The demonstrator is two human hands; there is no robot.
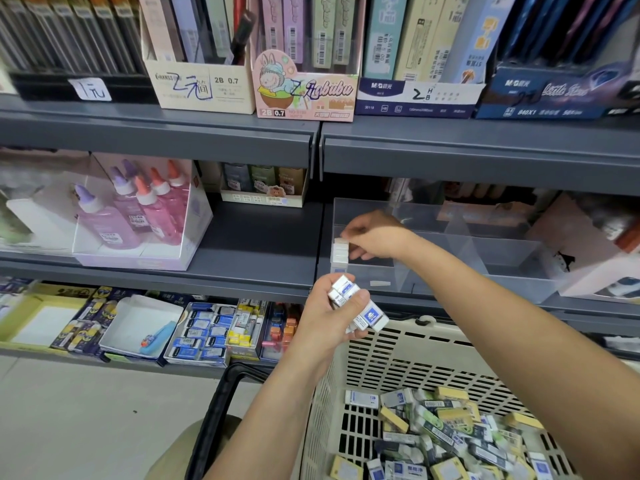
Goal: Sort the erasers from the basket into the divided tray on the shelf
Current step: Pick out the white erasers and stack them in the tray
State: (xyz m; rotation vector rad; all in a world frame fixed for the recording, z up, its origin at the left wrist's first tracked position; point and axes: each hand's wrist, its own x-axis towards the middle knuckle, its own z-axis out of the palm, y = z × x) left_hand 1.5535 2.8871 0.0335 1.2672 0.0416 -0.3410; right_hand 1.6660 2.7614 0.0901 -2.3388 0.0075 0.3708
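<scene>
Left grip [329,315], centre frame, is closed round a handful of erasers [351,299]: white blocks in blue-printed sleeves, long axes fanned up-right. Just above it, a row of white erasers [340,252] stands in the front-left compartment of the divided tray [502,242] on the shelf [259,237]. Right grip [377,237] is narrow, seemingly pinching a white eraser [347,233] at the row's upper end; blurred there. Right grip is nearer the tray, so the next eraser lies down-left of it, in the left grip. Basket [415,358], lower right, holds loose erasers [450,431] in mixed yellow, green and blue.
</scene>
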